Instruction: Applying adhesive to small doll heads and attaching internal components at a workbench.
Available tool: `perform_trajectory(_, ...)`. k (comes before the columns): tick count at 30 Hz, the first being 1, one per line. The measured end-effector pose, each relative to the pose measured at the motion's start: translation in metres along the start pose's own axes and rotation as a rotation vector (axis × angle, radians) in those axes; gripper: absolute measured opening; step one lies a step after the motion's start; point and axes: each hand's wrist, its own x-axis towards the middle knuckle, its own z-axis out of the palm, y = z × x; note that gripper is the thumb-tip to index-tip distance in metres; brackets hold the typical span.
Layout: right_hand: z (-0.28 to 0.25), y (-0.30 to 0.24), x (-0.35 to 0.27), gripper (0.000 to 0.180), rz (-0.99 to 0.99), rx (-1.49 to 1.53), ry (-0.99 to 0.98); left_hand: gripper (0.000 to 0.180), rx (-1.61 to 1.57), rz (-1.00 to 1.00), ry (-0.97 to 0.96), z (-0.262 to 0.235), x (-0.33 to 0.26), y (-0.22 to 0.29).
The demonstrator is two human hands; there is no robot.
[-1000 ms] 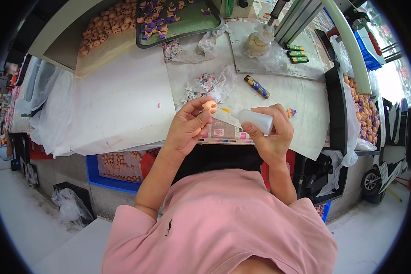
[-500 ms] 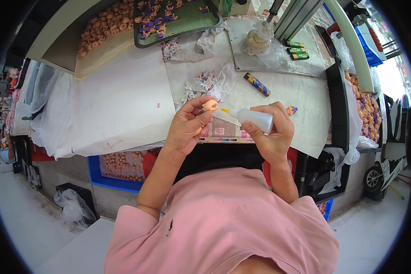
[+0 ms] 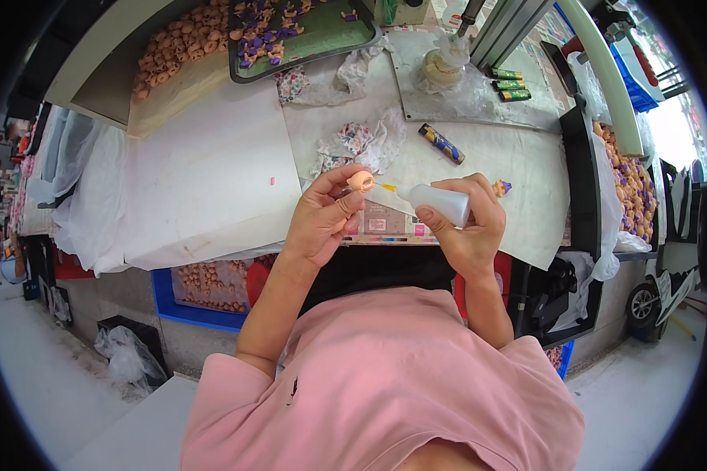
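My left hand [image 3: 322, 224] pinches a small peach-coloured doll head [image 3: 360, 181] between thumb and fingers, its hollow opening turned to the right. A translucent white squeeze bottle [image 3: 441, 204] lies tilted in my right hand [image 3: 479, 226], with the fingers wrapped round it. Its thin nozzle, yellow in part [image 3: 389, 188], points left at the opening of the head; whether the tip touches it is too small to tell. Just beyond my right hand, a little peach and purple doll body [image 3: 502, 188] rests on the paper-covered table.
Floral cloth scraps [image 3: 355, 143] and a dark blue and gold tube [image 3: 441, 144] lie beyond my hands. Behind stands a dark tray [image 3: 330, 39] of doll bodies beside heaped doll heads [image 3: 184, 39]. A bagged container [image 3: 444, 69] sits on a metal plate. More parts [image 3: 632, 184] fill a bin at right.
The nozzle has shifted very slightly against the doll head. Both hands keep nearly the same place and grip.
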Motion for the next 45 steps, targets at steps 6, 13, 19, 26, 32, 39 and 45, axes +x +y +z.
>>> perform_trajectory(6,0.002,0.002,0.006,0.03,-0.032,-0.015,0.024,0.035,-0.027,0.0,-0.001,-0.002,0.0,0.004)
perform_trajectory(13,0.029,0.022,0.025,0.035,0.267,0.08,-0.062,0.034,-0.1,-0.035,-0.025,-0.007,-0.006,0.019)
perform_trajectory(19,0.046,0.015,0.062,0.028,0.055,-0.216,-0.276,0.038,-0.206,-0.033,-0.143,-0.022,-0.021,0.049)
perform_trajectory(26,0.113,-0.014,0.162,0.016,-0.312,-0.209,-0.357,0.034,-0.32,-0.039,-0.115,-0.031,-0.039,0.085)
perform_trajectory(32,0.234,-0.018,0.249,0.017,-0.162,-0.35,-0.341,0.036,-0.332,-0.032,-0.145,-0.038,-0.044,0.094)
perform_trajectory(39,0.281,-0.006,0.256,0.02,-0.084,-0.44,-0.404,0.037,-0.333,-0.007,-0.091,-0.051,-0.054,0.106)
perform_trajectory(45,0.214,-0.036,0.211,0.013,-0.107,0.114,-0.357,0.036,-0.298,0.022,-0.038,-0.058,-0.046,0.109)
